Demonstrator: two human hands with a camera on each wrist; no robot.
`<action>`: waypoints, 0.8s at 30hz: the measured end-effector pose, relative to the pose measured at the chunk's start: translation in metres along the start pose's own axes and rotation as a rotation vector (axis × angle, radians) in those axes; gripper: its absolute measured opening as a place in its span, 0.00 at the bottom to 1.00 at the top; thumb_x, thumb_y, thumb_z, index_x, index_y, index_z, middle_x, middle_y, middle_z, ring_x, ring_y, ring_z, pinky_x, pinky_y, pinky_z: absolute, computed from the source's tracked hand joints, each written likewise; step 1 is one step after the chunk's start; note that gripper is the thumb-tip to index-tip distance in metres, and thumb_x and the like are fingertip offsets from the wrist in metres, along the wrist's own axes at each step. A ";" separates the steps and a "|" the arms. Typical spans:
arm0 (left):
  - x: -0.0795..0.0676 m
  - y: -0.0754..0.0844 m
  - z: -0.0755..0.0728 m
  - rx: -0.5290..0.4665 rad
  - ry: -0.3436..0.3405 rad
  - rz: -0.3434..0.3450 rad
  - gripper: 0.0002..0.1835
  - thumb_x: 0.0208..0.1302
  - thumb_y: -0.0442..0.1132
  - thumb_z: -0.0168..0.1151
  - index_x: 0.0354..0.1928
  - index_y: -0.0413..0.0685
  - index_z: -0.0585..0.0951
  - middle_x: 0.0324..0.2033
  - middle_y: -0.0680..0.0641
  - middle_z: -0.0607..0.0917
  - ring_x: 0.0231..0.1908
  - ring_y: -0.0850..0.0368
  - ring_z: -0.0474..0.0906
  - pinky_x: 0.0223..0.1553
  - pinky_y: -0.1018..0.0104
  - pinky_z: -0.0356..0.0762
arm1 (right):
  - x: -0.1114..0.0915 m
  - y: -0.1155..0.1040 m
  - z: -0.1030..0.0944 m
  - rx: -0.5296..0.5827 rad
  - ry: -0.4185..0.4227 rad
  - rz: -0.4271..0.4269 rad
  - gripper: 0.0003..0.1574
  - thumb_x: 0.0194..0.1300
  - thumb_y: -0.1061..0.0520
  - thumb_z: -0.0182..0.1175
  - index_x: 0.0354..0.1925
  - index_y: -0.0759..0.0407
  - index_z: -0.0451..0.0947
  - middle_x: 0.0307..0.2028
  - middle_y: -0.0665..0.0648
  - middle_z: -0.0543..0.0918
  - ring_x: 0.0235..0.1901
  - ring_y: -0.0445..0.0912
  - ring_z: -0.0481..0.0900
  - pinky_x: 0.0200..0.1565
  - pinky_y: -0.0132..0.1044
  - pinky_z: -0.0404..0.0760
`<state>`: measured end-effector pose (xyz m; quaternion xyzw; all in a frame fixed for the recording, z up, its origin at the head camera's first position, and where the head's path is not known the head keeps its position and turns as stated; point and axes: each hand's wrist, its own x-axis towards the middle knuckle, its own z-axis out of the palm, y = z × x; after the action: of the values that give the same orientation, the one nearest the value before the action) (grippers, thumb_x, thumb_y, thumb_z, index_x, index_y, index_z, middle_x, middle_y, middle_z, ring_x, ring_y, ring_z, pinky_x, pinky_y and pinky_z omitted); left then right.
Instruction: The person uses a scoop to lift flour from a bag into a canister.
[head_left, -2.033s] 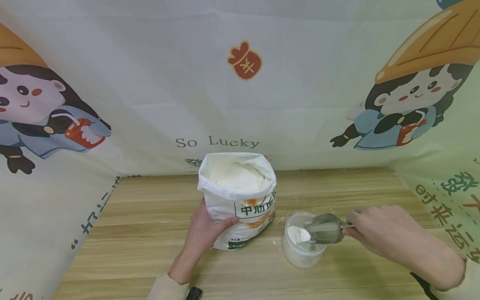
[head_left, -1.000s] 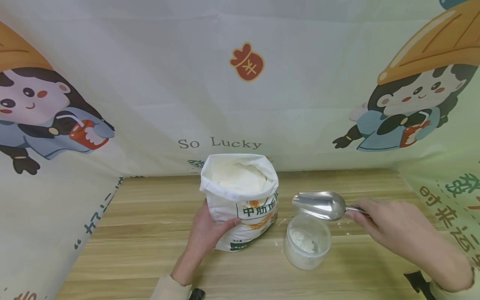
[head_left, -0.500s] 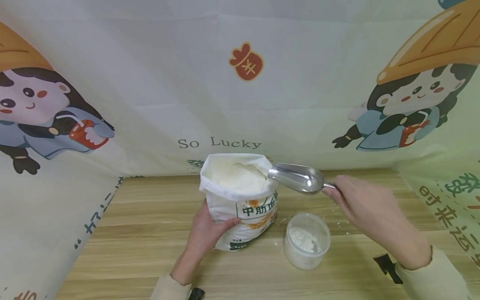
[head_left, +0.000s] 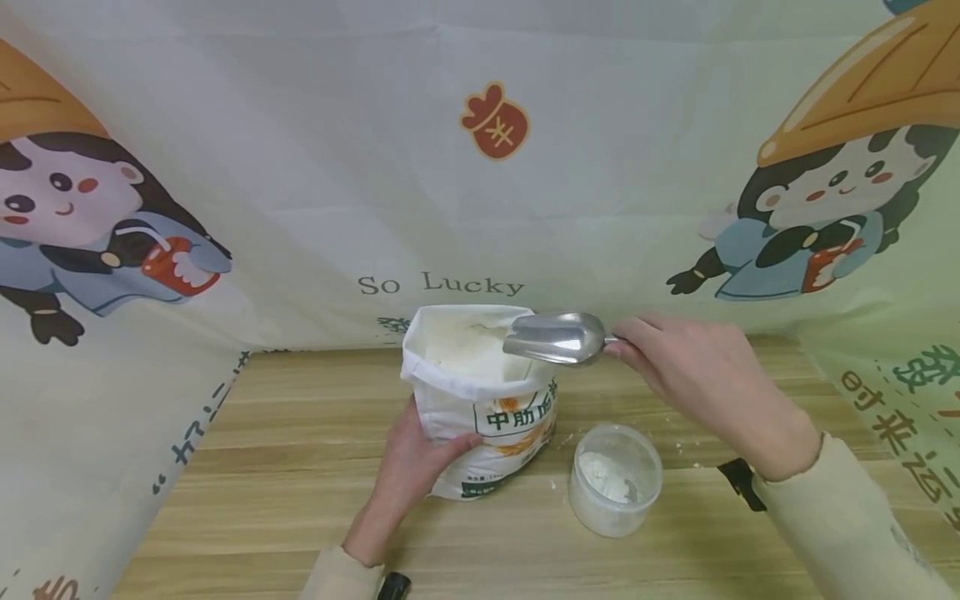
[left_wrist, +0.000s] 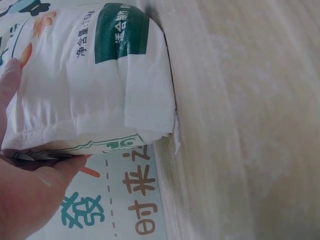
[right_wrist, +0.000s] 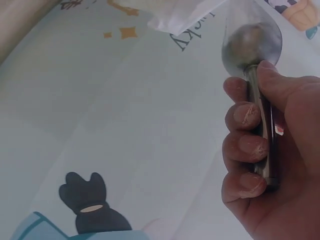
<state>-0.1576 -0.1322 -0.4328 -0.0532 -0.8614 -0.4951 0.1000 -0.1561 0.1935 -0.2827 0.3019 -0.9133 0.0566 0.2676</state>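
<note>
In the head view a white flour bag (head_left: pixel 450 417) with its top rolled down stands on the table, white flour (head_left: pixel 468 350) showing inside. My left hand (head_left: pixel 411 458) grips its lower left side, thumb across the printed front; the left wrist view shows the bag's bottom edge (left_wrist: pixel 150 95) against the table. My right hand (head_left: pixel 697 371) holds a metal scoop (head_left: pixel 558 337), its tip over the right part of the bag's mouth. Fingers wrap the scoop's handle (right_wrist: pixel 260 125) in the right wrist view. A clear round tub (head_left: pixel 611 521) with some flour in it stands right of the bag.
Light wood-grain table (head_left: pixel 285 467) lies under everything, with specks of flour around the tub. A printed cloth (head_left: pixel 337 167) rises behind and on both sides. The tub stands below the right forearm's left side.
My right hand has lifted the scoop out of the tub and carried it up and left to over the bag's mouth. The left hand and bag have stayed in place.
</note>
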 end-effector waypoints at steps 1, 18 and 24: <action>0.000 0.000 0.000 0.002 0.001 -0.001 0.43 0.48 0.40 0.84 0.66 0.45 0.71 0.53 0.43 0.85 0.53 0.43 0.82 0.57 0.44 0.80 | 0.003 -0.001 -0.001 -0.004 -0.022 0.002 0.13 0.76 0.43 0.61 0.39 0.49 0.81 0.22 0.44 0.70 0.18 0.41 0.65 0.16 0.37 0.61; -0.001 -0.003 0.003 0.020 0.046 0.015 0.45 0.49 0.43 0.84 0.67 0.40 0.70 0.54 0.38 0.84 0.54 0.39 0.81 0.55 0.41 0.80 | 0.038 -0.013 -0.011 -0.094 -0.256 0.009 0.15 0.71 0.47 0.68 0.30 0.51 0.78 0.21 0.48 0.74 0.21 0.47 0.73 0.19 0.40 0.70; -0.002 -0.002 0.002 0.023 0.037 0.017 0.45 0.50 0.43 0.84 0.67 0.39 0.70 0.54 0.38 0.84 0.53 0.39 0.82 0.55 0.41 0.80 | 0.043 -0.019 -0.011 -0.117 -0.354 0.029 0.12 0.72 0.47 0.66 0.34 0.52 0.82 0.24 0.48 0.78 0.24 0.46 0.75 0.21 0.40 0.74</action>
<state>-0.1562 -0.1315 -0.4358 -0.0500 -0.8647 -0.4850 0.1209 -0.1693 0.1585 -0.2520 0.2777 -0.9521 -0.0467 0.1190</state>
